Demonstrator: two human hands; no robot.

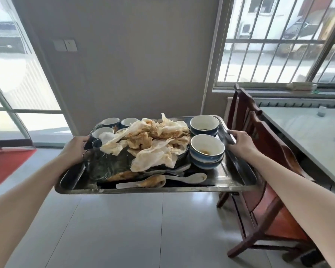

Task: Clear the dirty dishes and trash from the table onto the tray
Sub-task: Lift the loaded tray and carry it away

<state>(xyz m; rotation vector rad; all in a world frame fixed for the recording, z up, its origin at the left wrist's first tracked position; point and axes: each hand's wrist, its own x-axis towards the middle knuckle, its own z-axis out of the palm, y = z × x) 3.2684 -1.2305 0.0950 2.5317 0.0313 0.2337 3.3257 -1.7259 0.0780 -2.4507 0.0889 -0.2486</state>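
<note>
Two hands carry the load. Left hand (76, 149) is clamped on the left rim of the steel tray (155, 190), right hand (240, 141) on the right rim, fingers curled over the edge on both sides. The tray hangs mid-frame above the tiled floor, apart from the table (307, 132) at the right edge of the frame.

Contents:
- stained paper napkins (153, 144) heaped at centre
- two stacks of blue-rimmed bowls (207, 151) on the right side
- small cups (110, 122) at the far left corner
- a drinking glass (97, 165) just beside the left hand
- porcelain spoons (190, 177) loose along the near rim

Judgement: loading looks essentially done. One small pale item (321, 111) sits on the table; cannot tell what it is.

Risks from here:
- Both grips sit toward the far half of the rims, so the near edge could dip and send the spoons sliding off.
- Any sideways tilt could topple the bowl stacks or the glass.
- The napkins are light and piled high, so a quick move could shed them.
- The wooden chair (263, 144) stands close beside the right forearm, and a bump there would jolt the tray.
</note>
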